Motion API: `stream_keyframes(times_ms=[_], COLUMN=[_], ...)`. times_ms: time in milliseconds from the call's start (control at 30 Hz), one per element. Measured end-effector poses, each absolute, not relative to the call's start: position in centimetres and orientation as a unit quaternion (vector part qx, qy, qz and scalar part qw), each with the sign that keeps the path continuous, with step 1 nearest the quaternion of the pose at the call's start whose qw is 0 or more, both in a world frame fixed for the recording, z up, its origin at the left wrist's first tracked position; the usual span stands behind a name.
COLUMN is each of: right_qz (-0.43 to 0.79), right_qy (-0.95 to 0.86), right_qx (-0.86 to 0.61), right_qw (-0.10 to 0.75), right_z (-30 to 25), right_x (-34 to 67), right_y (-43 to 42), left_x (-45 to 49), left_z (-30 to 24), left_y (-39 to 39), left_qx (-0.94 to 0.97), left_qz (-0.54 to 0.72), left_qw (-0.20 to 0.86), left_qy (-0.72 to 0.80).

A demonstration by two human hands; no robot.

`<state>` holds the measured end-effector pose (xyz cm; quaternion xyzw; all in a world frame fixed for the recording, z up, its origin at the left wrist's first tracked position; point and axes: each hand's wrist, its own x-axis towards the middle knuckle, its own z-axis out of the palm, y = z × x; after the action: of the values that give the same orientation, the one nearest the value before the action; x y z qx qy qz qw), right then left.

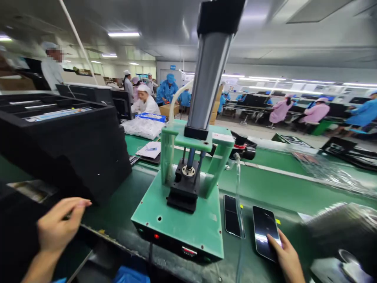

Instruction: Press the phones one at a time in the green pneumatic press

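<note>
My left hand (60, 226) hovers at the lower left, fingers loosely curled, beside a tall stack of black foam trays (67, 145); it holds nothing I can see. My right hand (287, 257) rests its fingertips on the near end of a glossy black phone panel (265, 232) lying flat on the green bench. A second dark panel (232, 215) lies just left of it. Between my hands stands a green pneumatic press (188, 196) with a black pressing block and a tall grey cylinder (209, 78).
A clear air tube (238, 184) hangs from the press across the panels. Shiny plastic wrapping (338, 232) lies at the right. White papers (149, 150) and bags lie behind the press. Several co-workers in white, blue and pink coats sit at far benches.
</note>
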<state>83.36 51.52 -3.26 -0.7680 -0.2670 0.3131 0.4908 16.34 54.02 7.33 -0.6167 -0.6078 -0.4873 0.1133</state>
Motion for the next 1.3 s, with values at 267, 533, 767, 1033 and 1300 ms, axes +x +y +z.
stream_keyframes(times_ms=[267,533,767,1033,1300], right_qz=[0.290,0.154,0.035,-0.050,-0.021], right_qy=[-0.297,-0.393,-0.405,-0.559,-0.603], right_qx=[-0.760,-0.867,-0.913,-0.828,-0.794], right_qw=[0.500,0.264,0.045,0.010,0.073], right_z=[-3.8,-3.6,-1.6,-2.8,-6.4], right_x=[83.2,84.6,81.9,73.0,70.5], right_y=[51.4,52.7,52.6,55.1,57.3], left_x=[23.0,24.3,23.6,23.8,23.7], left_z=[-0.7,-4.6,-5.7,-5.8,-6.5], left_y=[57.7,59.2,59.4,59.4,59.2], left_qx=[-0.593,-0.685,-0.690,-0.684,-0.681], left_qz=[-0.385,-0.294,-0.294,-0.311,-0.305], left_qw=[-0.165,-0.199,-0.219,-0.245,-0.252], left_qy=[-0.688,-0.637,-0.624,-0.612,-0.616])
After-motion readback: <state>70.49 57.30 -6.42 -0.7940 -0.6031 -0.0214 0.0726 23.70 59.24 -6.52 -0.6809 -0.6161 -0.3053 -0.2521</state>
